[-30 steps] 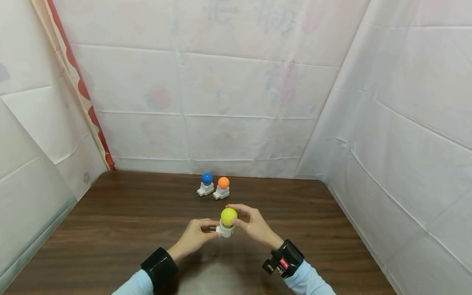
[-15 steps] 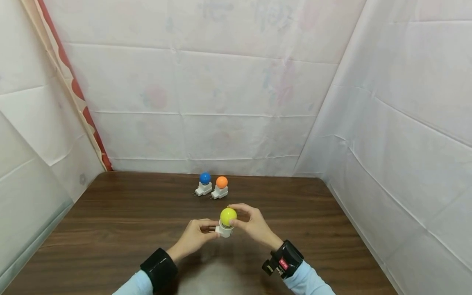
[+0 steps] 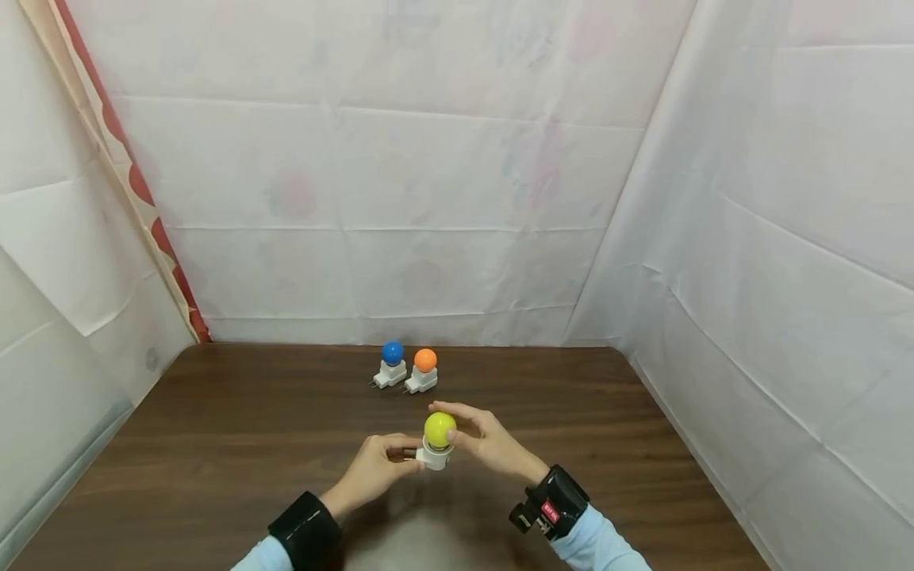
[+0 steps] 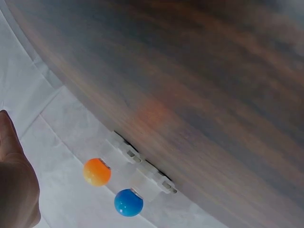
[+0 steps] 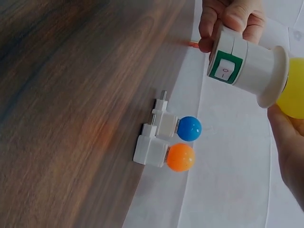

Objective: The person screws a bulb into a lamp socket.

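A yellow bulb point(image 3: 439, 428) sits in a white plug socket point(image 3: 432, 457) with a green switch point(image 5: 223, 71), held above the brown table point(image 3: 214, 444). My left hand point(image 3: 377, 464) pinches the socket's plug end; its fingers point(image 5: 230, 19) curl round that end in the right wrist view. My right hand point(image 3: 483, 441) grips the yellow bulb point(image 5: 295, 90) with thumb and fingertips. In the left wrist view only the edge of the left hand point(image 4: 16, 180) shows.
A blue bulb point(image 3: 392, 353) and an orange bulb point(image 3: 424, 360), each in a white plug socket, stand side by side near the table's far edge, also seen as blue point(image 5: 189, 128) and orange point(image 5: 180, 157). White sheets wall the table on three sides.
Both hands and the yellow bulb stay together; they sit slightly lower in the picture as the head view shifts. The right fingers have shifted a little round the bulb.
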Demonstrator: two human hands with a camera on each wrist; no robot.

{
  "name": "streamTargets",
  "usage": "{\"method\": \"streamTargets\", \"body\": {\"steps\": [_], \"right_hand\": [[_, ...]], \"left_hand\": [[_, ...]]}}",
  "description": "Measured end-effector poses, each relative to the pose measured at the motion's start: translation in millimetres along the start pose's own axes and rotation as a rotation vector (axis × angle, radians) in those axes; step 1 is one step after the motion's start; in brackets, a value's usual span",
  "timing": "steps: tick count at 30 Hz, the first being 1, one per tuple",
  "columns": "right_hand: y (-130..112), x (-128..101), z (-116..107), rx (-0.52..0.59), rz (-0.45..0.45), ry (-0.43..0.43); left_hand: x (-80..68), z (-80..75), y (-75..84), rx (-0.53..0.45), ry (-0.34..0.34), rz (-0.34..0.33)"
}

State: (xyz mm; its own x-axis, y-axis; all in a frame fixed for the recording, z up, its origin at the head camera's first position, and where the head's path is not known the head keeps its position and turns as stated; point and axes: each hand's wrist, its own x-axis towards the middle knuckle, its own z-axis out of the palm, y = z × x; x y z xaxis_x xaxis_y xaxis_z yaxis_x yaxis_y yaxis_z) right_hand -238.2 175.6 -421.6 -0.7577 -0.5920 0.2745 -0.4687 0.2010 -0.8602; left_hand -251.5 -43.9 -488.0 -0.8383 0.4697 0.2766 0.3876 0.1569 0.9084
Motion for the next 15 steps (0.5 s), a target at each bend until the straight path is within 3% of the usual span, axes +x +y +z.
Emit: {"method": "streamTargets", "body": {"steps": [4, 11, 15], "right_hand": [[0.3, 2.6, -0.8, -0.008, 0.002, -0.004], [-8.9, 4.1, -5.8, -0.023, 0.044, -0.005], [-1.8, 4.2, -4.4, -0.024, 0.055, 0.006]], "left_hand": [[1.3, 0.3, 0.9, -0.001, 0.009, 0.016], [1.0, -1.1, 36.1, 0.030, 0.006, 0.004], [-0.7, -1.5, 37.1, 0.025, 0.010, 0.024]]}}
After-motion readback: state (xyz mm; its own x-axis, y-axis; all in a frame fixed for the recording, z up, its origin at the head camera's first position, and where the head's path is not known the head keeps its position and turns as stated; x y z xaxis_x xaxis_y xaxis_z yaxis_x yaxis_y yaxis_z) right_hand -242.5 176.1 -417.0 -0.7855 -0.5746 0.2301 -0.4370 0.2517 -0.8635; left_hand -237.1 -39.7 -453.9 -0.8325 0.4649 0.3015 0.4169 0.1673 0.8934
